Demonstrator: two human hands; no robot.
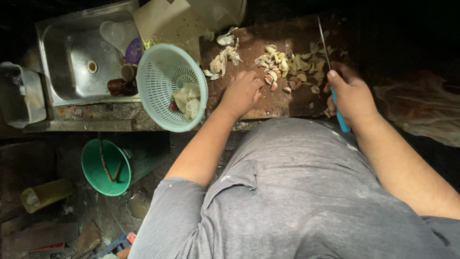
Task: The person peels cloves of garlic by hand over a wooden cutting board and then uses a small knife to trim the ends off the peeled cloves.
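We see a clear plastic bag [421, 112] at the right edge, crumpled and partly cut off, and a yellow box [45, 194] low on the left in the dark. A sheet of brown card [165, 21] lies behind the basket [165, 72]. The floor is too dark to make out. Our right hand [352, 98] grips a knife [330, 72] by its blue handle. The long blade points away from us, over the garlic [287, 67] on the brown board [268, 103]. Our left hand [242, 93] is curled with its fingers on the garlic; we cannot tell if it holds a piece.
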